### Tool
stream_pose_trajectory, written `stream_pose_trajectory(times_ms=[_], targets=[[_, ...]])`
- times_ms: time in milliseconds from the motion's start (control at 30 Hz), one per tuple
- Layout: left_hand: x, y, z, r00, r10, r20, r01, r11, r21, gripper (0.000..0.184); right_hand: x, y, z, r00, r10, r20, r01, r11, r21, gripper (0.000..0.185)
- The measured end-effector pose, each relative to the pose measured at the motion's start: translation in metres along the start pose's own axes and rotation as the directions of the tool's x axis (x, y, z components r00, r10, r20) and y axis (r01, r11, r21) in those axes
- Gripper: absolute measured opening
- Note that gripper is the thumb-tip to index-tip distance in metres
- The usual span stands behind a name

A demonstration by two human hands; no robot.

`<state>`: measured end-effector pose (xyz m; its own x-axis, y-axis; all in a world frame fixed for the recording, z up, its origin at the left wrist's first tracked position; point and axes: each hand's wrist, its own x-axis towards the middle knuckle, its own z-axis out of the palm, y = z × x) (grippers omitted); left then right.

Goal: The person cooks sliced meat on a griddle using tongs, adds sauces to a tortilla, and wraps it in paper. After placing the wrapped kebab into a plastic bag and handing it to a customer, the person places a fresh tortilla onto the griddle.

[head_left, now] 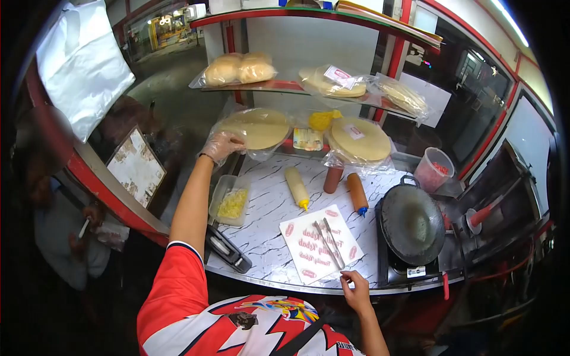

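Observation:
My left hand [223,146], in a clear plastic glove, reaches to the left edge of a bag of round flatbreads [256,128] on the lower shelf; its fingers are closed at the plastic. Bare and low over the front edge of the counter, my right hand [354,289] has its thumb and forefinger together at the lower end of metal tongs [330,244]. The tongs lie on a printed paper sheet [303,258]. Below my left hand stands a clear tub of chopped greens [231,203].
Sauce bottles [296,187] stand mid-counter. At right are a dark pan [412,224] on a stove and a tub of red pieces [434,169]. A black device [228,249] lies front left. Shelves hold bagged buns [239,69]. A person [74,228] is beyond the left frame.

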<state>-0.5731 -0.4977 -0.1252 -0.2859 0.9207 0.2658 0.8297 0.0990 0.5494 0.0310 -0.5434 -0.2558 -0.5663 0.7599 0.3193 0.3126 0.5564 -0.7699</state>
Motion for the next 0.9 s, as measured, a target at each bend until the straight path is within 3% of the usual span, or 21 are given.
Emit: stream_pose_trajectory(times_ms=[200, 300, 367, 433, 500, 600, 900], targets=[[0.006, -0.019, 0.002, 0.999, 0.032, -0.03, -0.036, 0.988, -0.152, 0.025, -0.024, 0.014, -0.029, 0.993, 0.096, -0.065, -0.099, 0.994, -0.046, 0.019], [-0.005, -0.005, -0.003, 0.999, -0.031, -0.017, 0.031, 1.0, 0.002, 0.026, -0.037, 0.024, -0.045, 0.988, 0.118, -0.095, -0.124, 0.99, -0.062, 0.018], [-0.02, 0.021, -0.009, 0.999, 0.036, -0.038, -0.029, 0.986, 0.165, 0.027, -0.043, 0.027, -0.057, 0.986, 0.131, -0.106, -0.139, 0.987, -0.078, 0.017], [-0.014, 0.0, -0.005, 0.998, 0.058, -0.014, -0.055, 0.989, 0.139, 0.032, -0.047, 0.023, -0.067, 0.983, 0.16, -0.092, -0.167, 0.983, -0.07, 0.017], [-0.014, -0.001, -0.001, 0.992, 0.067, -0.103, -0.035, 0.96, 0.279, 0.029, -0.05, 0.027, -0.071, 0.983, 0.159, -0.094, -0.166, 0.984, -0.07, 0.016], [-0.009, -0.005, 0.0, 0.981, 0.163, -0.107, -0.133, 0.961, 0.244, 0.027, -0.053, 0.034, -0.076, 0.985, 0.16, -0.064, -0.166, 0.981, -0.097, 0.017], [0.001, -0.016, 0.022, 0.882, 0.472, -0.001, -0.369, 0.691, 0.621, 0.018, -0.056, 0.034, -0.088, 0.978, 0.206, -0.027, -0.207, 0.971, -0.12, 0.015]])
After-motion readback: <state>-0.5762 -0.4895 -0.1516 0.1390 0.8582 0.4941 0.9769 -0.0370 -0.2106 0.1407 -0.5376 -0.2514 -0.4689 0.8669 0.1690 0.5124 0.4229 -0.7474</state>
